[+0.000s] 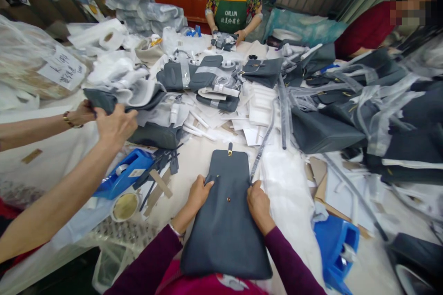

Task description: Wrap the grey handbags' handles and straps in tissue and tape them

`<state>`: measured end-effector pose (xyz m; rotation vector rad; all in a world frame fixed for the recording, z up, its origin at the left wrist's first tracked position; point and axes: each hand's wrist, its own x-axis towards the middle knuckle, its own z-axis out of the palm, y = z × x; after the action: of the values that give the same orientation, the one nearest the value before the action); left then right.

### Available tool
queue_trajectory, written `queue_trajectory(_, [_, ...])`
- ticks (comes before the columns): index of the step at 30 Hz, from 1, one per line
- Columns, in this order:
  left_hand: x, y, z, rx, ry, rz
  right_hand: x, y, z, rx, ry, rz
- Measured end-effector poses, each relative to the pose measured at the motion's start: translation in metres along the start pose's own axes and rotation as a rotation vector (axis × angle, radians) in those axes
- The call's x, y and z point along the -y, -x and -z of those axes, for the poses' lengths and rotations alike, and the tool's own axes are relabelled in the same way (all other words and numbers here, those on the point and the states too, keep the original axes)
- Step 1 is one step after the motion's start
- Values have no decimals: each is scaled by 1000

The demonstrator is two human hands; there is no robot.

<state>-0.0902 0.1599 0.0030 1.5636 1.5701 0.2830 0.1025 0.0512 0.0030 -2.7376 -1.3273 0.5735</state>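
A dark blue-grey handbag (226,235) lies right before me, its flap spread open away from me with a small clasp tab (230,149) at the far end. My left hand (199,196) grips the bag's left edge near the flap, thumb on top. On the opposite edge, my right hand (259,205) is closed around the bag's side, where a strap wrapped in clear film (265,145) runs up and away. The fingertips under the bag are hidden on both sides.
To the left, a co-worker's hands (116,124) handle another dark bag (100,100). Blue tape dispensers (124,173) (335,249) flank me. A tub (125,206) sits at left. Wrapped bags (328,129) crowd the right; another person (233,4) works across the table.
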Motion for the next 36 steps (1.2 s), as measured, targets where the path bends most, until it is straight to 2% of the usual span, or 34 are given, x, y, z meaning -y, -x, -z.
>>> queue_trajectory(6, [-1, -3, -2, 6, -131, -11, -8, -10, -8, 11, 19, -10])
queue_trajectory(10, [-6, -2, -5, 72, -348, -31, -16, -13, -16, 58, -100, -37])
queue_trajectory(12, [-6, -1, -7, 96, -429, -35, -15, -11, -18, 66, -104, 2])
queue_trajectory(14, [-6, 0, -9, 99, -466, -43, -12, -8, -20, 18, -25, 77])
queue_trajectory(17, [-7, 1, -10, 88, -498, -57, -8, -6, -21, -158, 123, 211])
queue_trajectory(19, [-9, 3, -10, 83, -525, -56, -8, -7, -22, -232, 139, 346])
queue_trajectory(22, [-14, 6, -10, 84, -588, -34, -11, -7, -22, -199, 35, 614])
queue_trajectory(24, [-16, 8, -12, 70, -649, -35, -11, -6, -20, -177, -21, 717])
queue_trajectory(27, [-17, 12, -16, -46, -771, -192, -7, -3, -14, -184, -33, 740])
queue_trajectory(29, [-17, 15, -19, -125, -850, -403, -5, -1, -11, -178, -28, 728])
queue_trajectory(30, [-17, 17, -21, -121, -871, -520, -4, 0, -11, -174, -26, 718])
queue_trajectory(33, [-12, 26, -25, 82, -816, -824, -7, 0, -15, -151, -30, 701])
queue_trajectory(35, [-7, 33, -28, 214, -757, -926, -11, -2, -18, -123, -52, 692])
queue_trajectory(36, [-4, 36, -30, 244, -745, -948, -13, -5, -18, -102, -68, 688])
